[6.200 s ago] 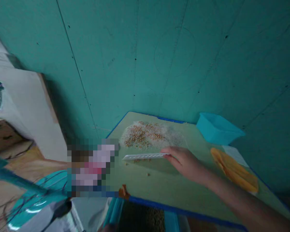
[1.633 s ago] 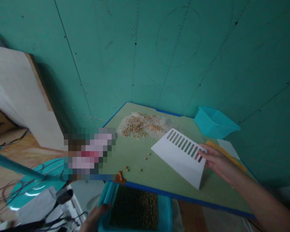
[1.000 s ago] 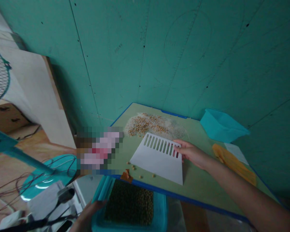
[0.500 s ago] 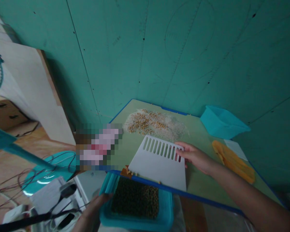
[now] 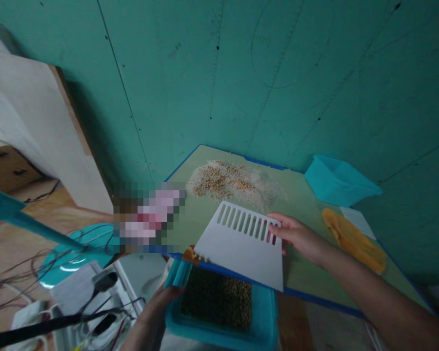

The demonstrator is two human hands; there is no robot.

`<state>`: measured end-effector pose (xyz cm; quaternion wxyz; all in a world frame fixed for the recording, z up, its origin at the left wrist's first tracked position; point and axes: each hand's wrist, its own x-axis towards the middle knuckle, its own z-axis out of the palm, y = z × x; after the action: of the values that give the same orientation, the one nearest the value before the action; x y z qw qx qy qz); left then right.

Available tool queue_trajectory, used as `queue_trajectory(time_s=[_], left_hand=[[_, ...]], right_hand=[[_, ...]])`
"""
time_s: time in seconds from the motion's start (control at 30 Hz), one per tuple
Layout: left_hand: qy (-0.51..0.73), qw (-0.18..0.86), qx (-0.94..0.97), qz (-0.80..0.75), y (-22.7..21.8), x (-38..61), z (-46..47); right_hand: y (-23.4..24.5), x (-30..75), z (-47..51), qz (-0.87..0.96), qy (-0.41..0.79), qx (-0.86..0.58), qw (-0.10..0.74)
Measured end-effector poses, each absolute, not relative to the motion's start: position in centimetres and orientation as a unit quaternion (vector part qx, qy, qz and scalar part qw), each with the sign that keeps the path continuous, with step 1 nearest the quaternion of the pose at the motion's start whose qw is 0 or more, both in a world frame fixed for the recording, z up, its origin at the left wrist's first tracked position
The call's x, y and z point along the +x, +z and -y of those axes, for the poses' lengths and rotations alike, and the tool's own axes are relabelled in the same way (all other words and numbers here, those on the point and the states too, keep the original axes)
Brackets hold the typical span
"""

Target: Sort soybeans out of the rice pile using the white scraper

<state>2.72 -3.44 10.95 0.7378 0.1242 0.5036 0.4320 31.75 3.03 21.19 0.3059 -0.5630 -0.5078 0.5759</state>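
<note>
My right hand (image 5: pixel 300 237) grips the slotted top edge of a white plastic scraper (image 5: pixel 242 245), whose lower edge reaches the front rim of the green board (image 5: pixel 310 278). Just under that rim, my left hand (image 5: pixel 160 302) holds the left side of a teal tub (image 5: pixel 267 326) filled with dark beans. A heap of yellow beans mixed with white grains (image 5: pixel 231 184) lies at the far left of the board.
A second teal tub (image 5: pixel 336 180) stands at the back right by the teal wall. A yellow cloth (image 5: pixel 354 241) lies to the right of my hand. Cables and a fan base (image 5: pixel 71 253) clutter the floor on the left.
The scraper has swept from the board's middle to its front rim, and the loose beans near that rim are gone. The teal tub has shifted right beneath the rim.
</note>
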Motion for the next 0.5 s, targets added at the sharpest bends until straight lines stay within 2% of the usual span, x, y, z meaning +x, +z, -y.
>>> queue_trajectory(time_s=[0.5], left_hand=[[0.454, 0.709, 0.095, -0.530, 12.2, 0.1, 2.6]], right_hand=[[21.1, 32.5, -2.4, 0.493, 0.600, -0.548, 0.310]])
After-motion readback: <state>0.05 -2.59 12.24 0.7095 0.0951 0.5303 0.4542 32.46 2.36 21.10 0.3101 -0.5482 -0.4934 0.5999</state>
